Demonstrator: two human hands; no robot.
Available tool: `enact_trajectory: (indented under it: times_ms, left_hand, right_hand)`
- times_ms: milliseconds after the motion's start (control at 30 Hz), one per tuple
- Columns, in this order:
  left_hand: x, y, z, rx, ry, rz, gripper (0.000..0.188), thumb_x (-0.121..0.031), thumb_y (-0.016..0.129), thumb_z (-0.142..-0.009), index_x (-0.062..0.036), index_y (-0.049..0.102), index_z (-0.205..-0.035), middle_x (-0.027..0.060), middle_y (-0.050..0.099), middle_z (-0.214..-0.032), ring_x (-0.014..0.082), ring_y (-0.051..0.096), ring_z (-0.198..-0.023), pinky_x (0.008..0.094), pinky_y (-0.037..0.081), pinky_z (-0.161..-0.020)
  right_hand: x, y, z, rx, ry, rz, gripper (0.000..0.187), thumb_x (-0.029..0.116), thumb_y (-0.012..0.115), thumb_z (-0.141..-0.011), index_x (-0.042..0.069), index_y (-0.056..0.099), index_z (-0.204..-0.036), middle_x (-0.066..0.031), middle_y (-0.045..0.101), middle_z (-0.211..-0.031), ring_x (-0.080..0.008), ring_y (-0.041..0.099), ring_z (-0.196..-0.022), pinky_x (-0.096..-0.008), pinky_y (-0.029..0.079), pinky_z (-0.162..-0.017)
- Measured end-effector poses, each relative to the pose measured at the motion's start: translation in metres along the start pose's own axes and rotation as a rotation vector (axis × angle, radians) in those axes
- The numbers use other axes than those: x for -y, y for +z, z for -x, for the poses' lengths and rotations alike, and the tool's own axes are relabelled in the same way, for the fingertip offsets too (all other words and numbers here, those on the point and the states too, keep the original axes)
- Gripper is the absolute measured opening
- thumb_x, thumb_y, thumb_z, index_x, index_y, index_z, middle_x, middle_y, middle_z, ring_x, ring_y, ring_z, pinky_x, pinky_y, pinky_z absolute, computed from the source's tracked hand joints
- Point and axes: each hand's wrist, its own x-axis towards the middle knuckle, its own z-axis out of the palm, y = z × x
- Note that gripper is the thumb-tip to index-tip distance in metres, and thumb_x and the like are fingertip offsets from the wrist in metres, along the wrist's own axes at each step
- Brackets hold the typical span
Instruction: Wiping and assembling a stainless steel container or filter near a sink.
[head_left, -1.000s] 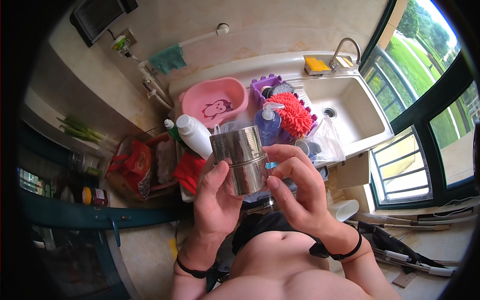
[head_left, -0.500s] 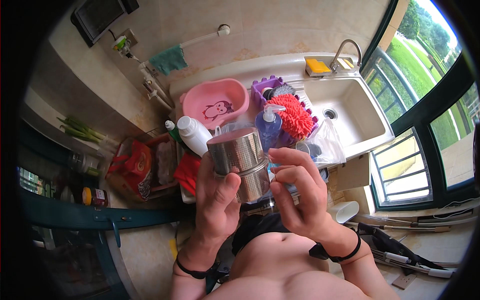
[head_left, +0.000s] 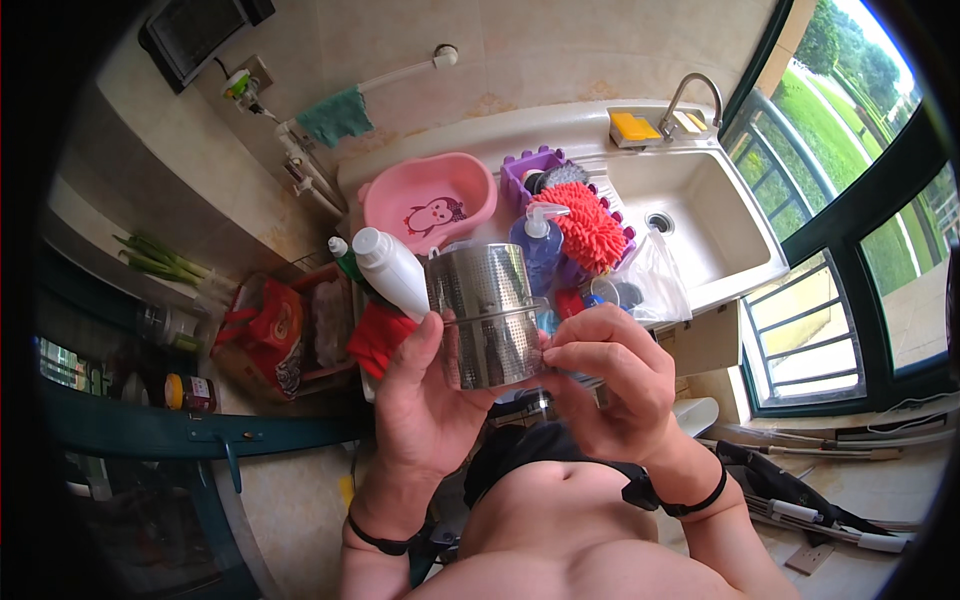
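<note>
A perforated steel utensil holder (head_left: 485, 290), cylindrical with a wire ring round its middle, is held up over the front of the sink counter. My left hand (head_left: 420, 405) cups it from below and the left, thumb up along its side and fingers partly hidden behind it. At its lower right side, my right hand (head_left: 615, 380) has thumb and forefinger pinched together, touching or very close to the wall. What those fingertips grip is too small to make out. Behind the holder stand a white bottle (head_left: 390, 270) and a blue pump bottle (head_left: 540, 250).
A pink basin (head_left: 440, 205) lies on the counter at the back left. Beside it, a purple basket (head_left: 535, 170) bears a red chenille mitt (head_left: 580, 230). The white sink (head_left: 690, 200) with its tap (head_left: 690, 90) is at right, a plastic bag (head_left: 655, 275) at its front edge.
The holder has turned more upright, showing more of its perforated side. My left hand has shifted lower beneath it, and my right hand has moved slightly right, its fingers closer together.
</note>
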Motion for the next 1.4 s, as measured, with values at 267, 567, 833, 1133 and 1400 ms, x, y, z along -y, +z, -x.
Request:
enact_trajectory:
  times_ms: [267,567,833,1133,1400]
  left_hand:
    - [0.008,-0.003,-0.003,-0.049,0.029,-0.099,0.057,-0.044,0.049,-0.107,0.0011,0.047,-0.142,0.0187,0.069,-0.121,0.0276,0.072,-0.106,0.04,0.065,-0.08]
    - [0.009,0.006,-0.005,-0.084,-0.023,0.046,0.07,-0.053,0.051,-0.103,-0.0005,0.041,-0.148,0.0283,0.065,-0.119,0.0323,0.071,-0.096,0.0334,0.061,-0.057]
    - [0.016,0.016,-0.002,-0.092,-0.015,0.033,0.063,-0.052,0.044,-0.104,0.0023,0.055,-0.133,0.0192,0.069,-0.115,0.0227,0.07,-0.08,0.0314,0.057,-0.056]
    - [0.016,0.021,-0.003,-0.045,0.004,0.041,0.069,-0.058,0.045,-0.103,0.0037,0.053,-0.134,0.0181,0.069,-0.109,0.022,0.069,-0.08,0.0319,0.057,-0.062]
    - [0.016,0.006,-0.002,0.039,0.027,-0.023,0.091,-0.064,0.059,-0.095,0.0034,0.034,-0.151,0.0225,0.057,-0.127,0.0274,0.062,-0.109,0.03,0.056,-0.061]
  right_hand:
    - [-0.008,-0.006,0.001,0.057,-0.157,0.162,0.031,-0.007,0.075,-0.068,0.0,0.069,-0.098,-0.0137,0.065,-0.093,-0.0274,0.064,-0.076,-0.0361,0.053,-0.065]
    - [-0.006,-0.006,0.005,0.067,-0.233,0.226,0.031,-0.001,0.076,-0.066,0.002,0.069,-0.096,-0.0133,0.065,-0.101,-0.0283,0.064,-0.081,-0.036,0.055,-0.067]
    - [-0.006,-0.004,0.009,0.058,-0.28,0.253,0.031,0.002,0.075,-0.064,0.001,0.069,-0.094,-0.014,0.065,-0.102,-0.0279,0.064,-0.081,-0.0344,0.056,-0.067]
    - [-0.006,-0.001,0.012,-0.01,-0.305,0.296,0.034,0.002,0.075,-0.064,-0.005,0.069,-0.097,-0.0162,0.068,-0.098,-0.0269,0.067,-0.076,-0.0331,0.057,-0.064]
    - [-0.004,-0.002,0.013,-0.067,-0.312,0.307,0.029,0.001,0.076,-0.068,-0.005,0.07,-0.096,-0.0169,0.068,-0.101,-0.0281,0.069,-0.08,-0.0338,0.057,-0.066]
